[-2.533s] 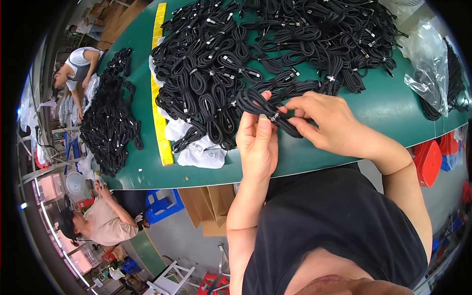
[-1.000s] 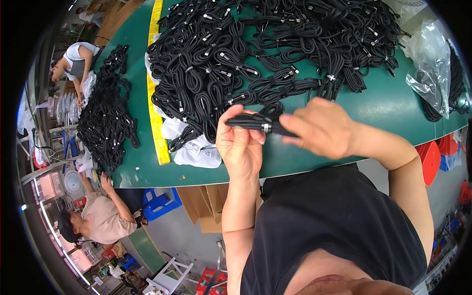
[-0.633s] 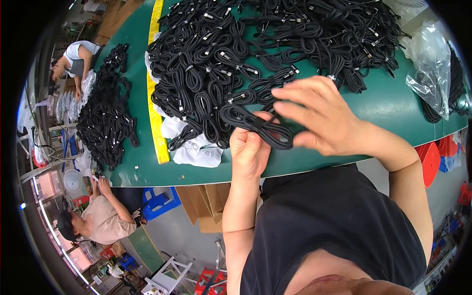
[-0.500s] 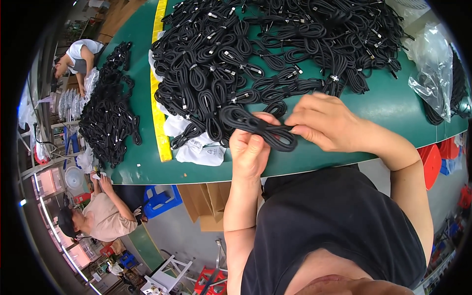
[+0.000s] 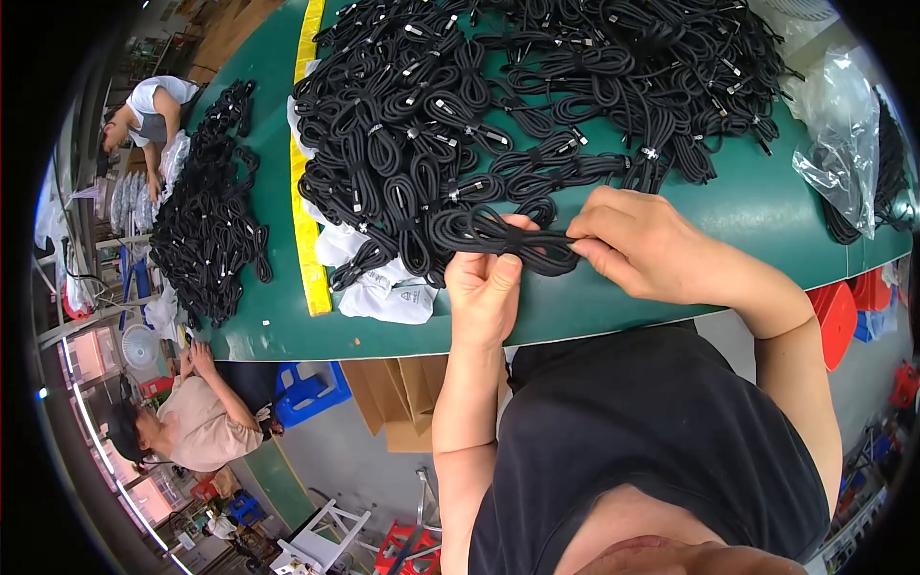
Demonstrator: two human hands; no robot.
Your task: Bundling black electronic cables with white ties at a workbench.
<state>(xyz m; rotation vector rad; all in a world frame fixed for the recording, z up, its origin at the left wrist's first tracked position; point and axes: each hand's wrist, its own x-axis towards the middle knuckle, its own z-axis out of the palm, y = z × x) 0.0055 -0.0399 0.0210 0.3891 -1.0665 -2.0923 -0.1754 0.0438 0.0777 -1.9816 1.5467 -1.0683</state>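
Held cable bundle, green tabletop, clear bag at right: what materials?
Cable bundle: matte black, probably fabric-braided jacket; dull, slightly textured look, rubber possible.
Tabletop: smooth, semi-gloss green, maybe laminate or rubber sheet; soft glare.
Bag: likely thin, glossy plastic film; see-through, crinkled, bright highlights.

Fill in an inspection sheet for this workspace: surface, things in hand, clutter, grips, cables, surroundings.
Surface: green tabletop, with a yellow strip along the left of the main cable pile.
Things in hand: one coiled black cable bundle, gathered at its middle.
Clutter: white bags by the pile's near left edge; clear plastic bag at the right.
Grips: left grip, a bare hand, holds the bundle near its middle; right grip, also bare, pinches its right end.
Cables: main pile of black coils ahead, pale plug ends showing; second cable pile beyond the strip.
Surroundings: person in beige and person in a pale top at left; blue stool; cardboard box; red stool.
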